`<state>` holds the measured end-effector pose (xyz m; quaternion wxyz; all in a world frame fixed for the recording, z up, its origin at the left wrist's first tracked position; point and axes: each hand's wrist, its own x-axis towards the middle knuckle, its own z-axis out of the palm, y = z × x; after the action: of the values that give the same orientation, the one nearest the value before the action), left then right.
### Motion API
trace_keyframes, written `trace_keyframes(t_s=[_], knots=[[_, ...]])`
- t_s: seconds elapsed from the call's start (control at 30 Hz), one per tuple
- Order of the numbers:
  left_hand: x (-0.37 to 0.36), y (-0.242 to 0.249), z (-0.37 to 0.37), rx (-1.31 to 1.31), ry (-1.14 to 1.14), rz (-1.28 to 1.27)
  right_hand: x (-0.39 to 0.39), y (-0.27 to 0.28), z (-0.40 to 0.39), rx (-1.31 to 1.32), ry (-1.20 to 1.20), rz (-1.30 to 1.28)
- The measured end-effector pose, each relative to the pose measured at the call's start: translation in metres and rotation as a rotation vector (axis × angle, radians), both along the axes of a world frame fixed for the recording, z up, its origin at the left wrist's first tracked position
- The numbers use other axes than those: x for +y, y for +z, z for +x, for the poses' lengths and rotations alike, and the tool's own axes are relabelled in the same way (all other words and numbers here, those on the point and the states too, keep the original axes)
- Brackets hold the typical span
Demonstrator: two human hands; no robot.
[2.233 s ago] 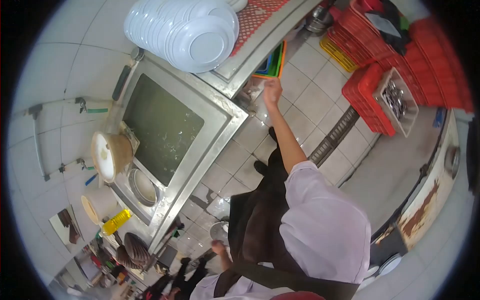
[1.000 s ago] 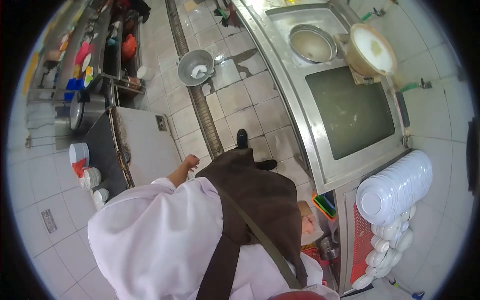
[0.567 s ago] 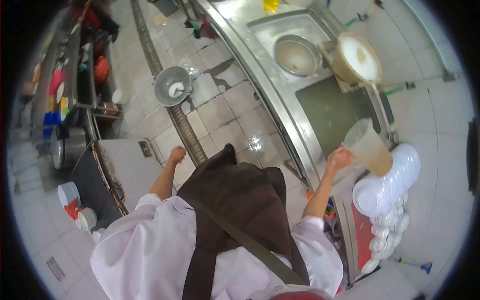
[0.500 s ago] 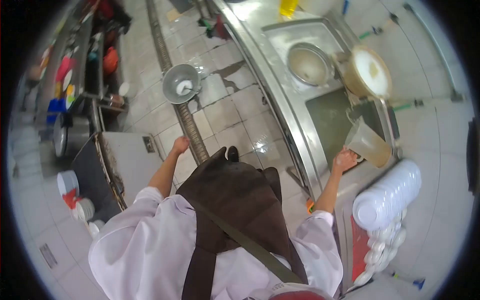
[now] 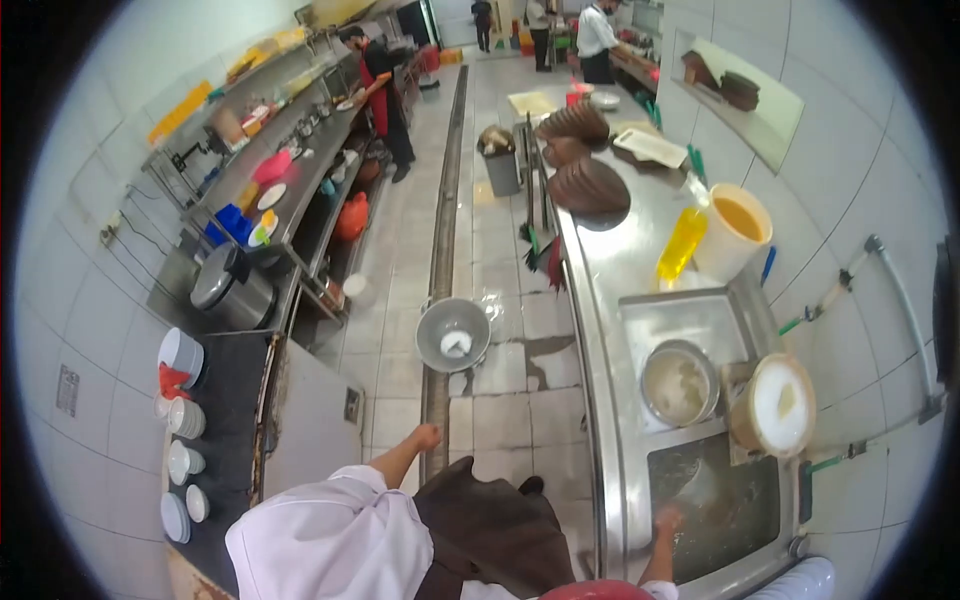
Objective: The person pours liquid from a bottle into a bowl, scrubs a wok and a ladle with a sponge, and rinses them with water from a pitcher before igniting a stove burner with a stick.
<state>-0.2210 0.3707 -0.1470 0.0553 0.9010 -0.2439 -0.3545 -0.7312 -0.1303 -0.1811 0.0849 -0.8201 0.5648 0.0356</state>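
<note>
The clear plastic jug [image 5: 700, 487] is down in the murky water of the sink basin [image 5: 745, 540], just ahead of the right hand [image 5: 667, 519]; it looks pale and see-through, blurred by the water, and lies tipped, its long axis slanting up and away from the fingers toward the tan lidded bucket [image 5: 775, 405] on the basin's far rim. The right hand's fingers sit at the basin's near steel edge, at the jug's handle end, but whether they are clenched on it I cannot tell. Beyond that, a smaller basin holds a round metal bowl [image 5: 678, 384], and the steel worktop [image 5: 620, 250] runs on past a yellow bottle [image 5: 682, 243]. The left hand [image 5: 427, 436] hangs out loose and empty over the tiled floor [image 5: 505, 390], near the floor drain [image 5: 440, 300] and a metal basin [image 5: 453, 334], with open aisle ahead.
</note>
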Motion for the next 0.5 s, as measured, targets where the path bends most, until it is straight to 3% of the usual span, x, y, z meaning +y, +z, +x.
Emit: trace_keyframes(t_s=[0.07, 0.17, 0.27, 0.33, 0.37, 0.43, 0.5], knots=[[-0.004, 0.021, -0.013, 0.149, 0.238, 0.049, 0.002, 0.002, 0.019, -0.269, -0.168, 0.058], [-0.001, 0.021, -0.009, 0.232, 0.332, 0.067, 0.003, 0.011, 0.037, -0.588, -0.308, 0.109], [-0.015, 0.044, -0.006, 0.223, 0.408, 0.056, -0.004, 0.032, 0.042, -0.51, -0.32, 0.232], [-0.021, 0.041, 0.001, 0.202, 0.416, 0.06, -0.009, 0.007, 0.042, -1.312, -0.67, 0.295], [-0.024, 0.037, 0.006, 0.177, 0.414, 0.063, -0.008, 0.023, 0.042, -1.314, -0.664, 0.29], [-0.025, 0.029, 0.016, 0.114, 0.37, 0.048, 0.006, 0.057, 0.048, -1.501, -0.928, 0.41], [-0.027, 0.017, 0.03, 0.124, 0.331, 0.066, 0.009, 0.064, 0.047, -1.563, -0.893, 0.423]])
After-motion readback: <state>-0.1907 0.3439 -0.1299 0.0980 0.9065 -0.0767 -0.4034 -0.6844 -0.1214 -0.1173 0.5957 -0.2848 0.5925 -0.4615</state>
